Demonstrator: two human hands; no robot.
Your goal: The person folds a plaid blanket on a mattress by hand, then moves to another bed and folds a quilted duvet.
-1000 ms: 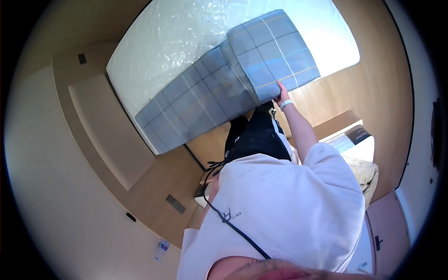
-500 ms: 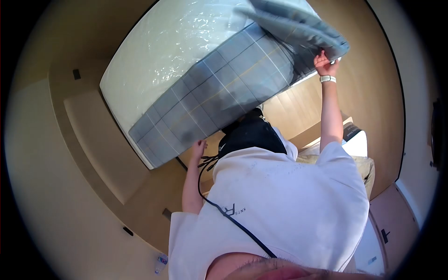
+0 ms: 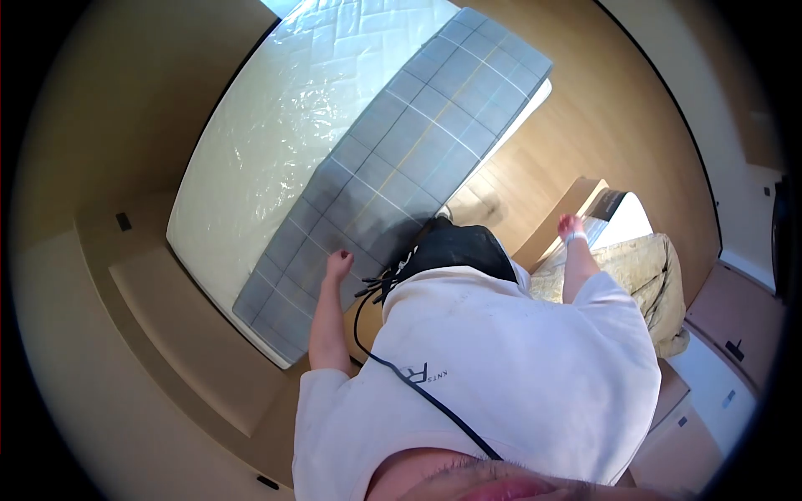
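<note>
Grey checked bedding (image 3: 401, 138) with white and yellow lines lies as a long strip along the near side of a mattress (image 3: 242, 184) in shiny clear plastic. My left hand (image 3: 338, 264) hovers in front of the strip's near part, its fingers curled in with nothing seen in them. Out to the right, apart from the bedding, is my right hand (image 3: 570, 226). Its fingers look drawn in, somewhat blurred, and hold nothing visible. A pale watch band (image 3: 576, 237) circles the right wrist.
An opened cardboard box (image 3: 555, 225) stands by my right arm, beside a rumpled beige cloth heap (image 3: 647, 271). A black cable (image 3: 418, 394) hangs across my shirt. A wooden bed frame (image 3: 192, 326) borders the mattress on the left; a wooden floor (image 3: 618, 125) shows on the right.
My right hand has let go of the bedding's raised far end and drawn back toward my body. That end now lies flat. My left hand has shifted slightly left, and the view has turned.
</note>
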